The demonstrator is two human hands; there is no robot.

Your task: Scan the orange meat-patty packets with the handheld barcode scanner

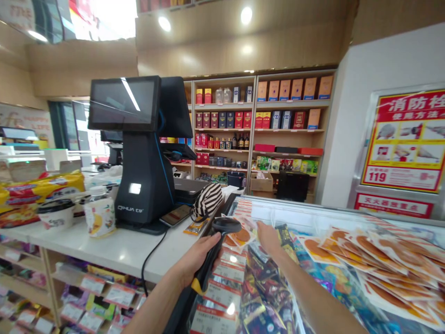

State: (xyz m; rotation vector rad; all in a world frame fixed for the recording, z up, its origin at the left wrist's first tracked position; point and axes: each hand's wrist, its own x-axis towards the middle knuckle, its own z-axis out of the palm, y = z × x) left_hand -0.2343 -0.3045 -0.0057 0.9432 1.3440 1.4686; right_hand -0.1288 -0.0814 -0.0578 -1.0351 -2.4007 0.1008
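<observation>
My left hand [200, 257] is wrapped round a black handheld barcode scanner [226, 225], whose wide head points up and away from me, above the left edge of a glass-topped freezer. A little to the right, my right hand [269, 239] is closed at the edge of a flat packet [242, 235] with a round brown picture and an orange-striped end. The packet lies close in front of the scanner head. My right fingertips are partly hidden behind the hand. Beneath my right forearm are dark wrapped ice creams [266, 290], seen in the freezer.
Similar flat packets [375, 255] are heaped on the freezer at right. The white counter [135, 250] at left carries a black checkout terminal [142, 185], a lidded cup [57, 215], a phone [176, 215] and a striped pouch [207, 200]. Shelves of boxes [290, 111] stand behind.
</observation>
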